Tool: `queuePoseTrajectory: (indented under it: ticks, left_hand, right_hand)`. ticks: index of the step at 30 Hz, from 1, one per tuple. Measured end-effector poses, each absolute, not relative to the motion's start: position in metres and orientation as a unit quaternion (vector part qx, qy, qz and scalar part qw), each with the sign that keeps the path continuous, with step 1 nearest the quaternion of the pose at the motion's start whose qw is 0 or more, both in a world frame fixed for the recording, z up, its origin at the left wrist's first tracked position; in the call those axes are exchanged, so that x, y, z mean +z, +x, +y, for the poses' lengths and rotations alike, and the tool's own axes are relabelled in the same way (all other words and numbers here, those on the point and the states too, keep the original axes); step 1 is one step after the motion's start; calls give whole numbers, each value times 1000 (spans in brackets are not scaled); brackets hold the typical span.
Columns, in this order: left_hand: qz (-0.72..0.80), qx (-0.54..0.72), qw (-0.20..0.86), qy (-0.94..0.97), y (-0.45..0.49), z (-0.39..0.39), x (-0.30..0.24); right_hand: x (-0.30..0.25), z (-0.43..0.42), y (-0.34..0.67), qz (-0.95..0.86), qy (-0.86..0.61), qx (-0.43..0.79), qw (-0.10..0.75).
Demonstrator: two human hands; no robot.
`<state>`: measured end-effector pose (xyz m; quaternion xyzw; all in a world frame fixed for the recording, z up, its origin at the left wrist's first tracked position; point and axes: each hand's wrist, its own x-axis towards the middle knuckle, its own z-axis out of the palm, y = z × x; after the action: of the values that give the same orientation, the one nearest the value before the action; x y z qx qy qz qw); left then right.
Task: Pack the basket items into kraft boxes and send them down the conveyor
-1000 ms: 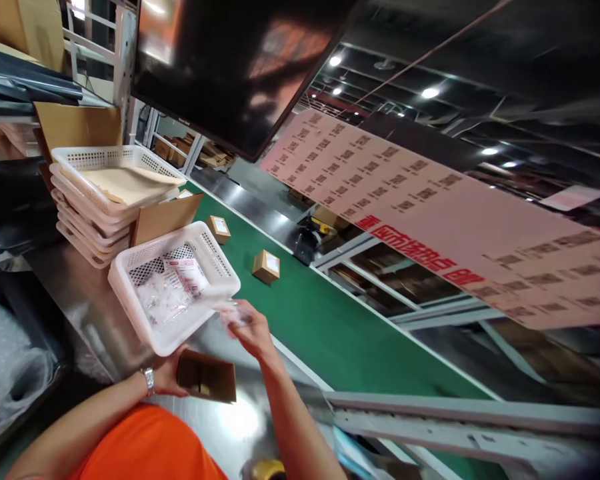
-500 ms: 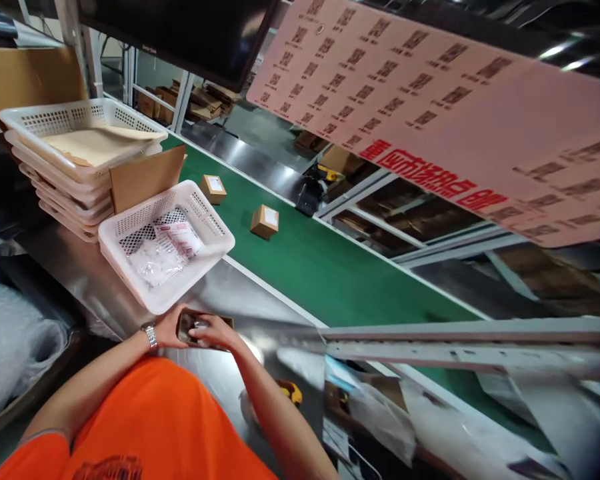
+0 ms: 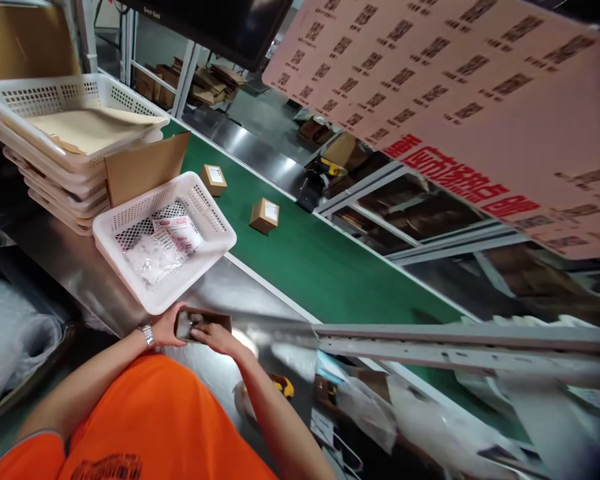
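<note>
Box (image 3: 222, 321) (right hand (image 3: 215, 335) inside), basket (image 3: 211, 212) of packets (image 3: 163, 253)

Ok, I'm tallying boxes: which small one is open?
The open-topped box in the left hand; the two labelled boxes on the green belt look closed.

Left grip (image 3: 167, 327) holds box (image 3: 224, 321) — right grip (image 3: 216, 337) reaches inside.

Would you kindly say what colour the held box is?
The box is brown, in the head view.
</note>
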<state>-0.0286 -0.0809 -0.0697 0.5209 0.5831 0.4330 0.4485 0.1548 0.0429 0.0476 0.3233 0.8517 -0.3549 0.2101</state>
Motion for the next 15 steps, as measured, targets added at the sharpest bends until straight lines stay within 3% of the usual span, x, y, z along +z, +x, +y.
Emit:
queuePoseTrajectory:
  ticks: [2, 4, 11, 15]
  left_hand:
    - [576, 435, 457, 519, -28, -80, -72]
    - [562, 441, 461, 526, -26, -79, -75]
    - [561, 445, 459, 526, -21, -72, -83]
    - [545, 450, 488, 512, -18, -69, -82]
  right_hand:
    - [55, 49, 146, 847, 280, -368, 261]
    - [71, 60, 137, 859, 274, -349, 257]
    - [117, 106, 32, 907, 227, -355, -1]
    - [98, 97, -56, 952, 164, -252, 64]
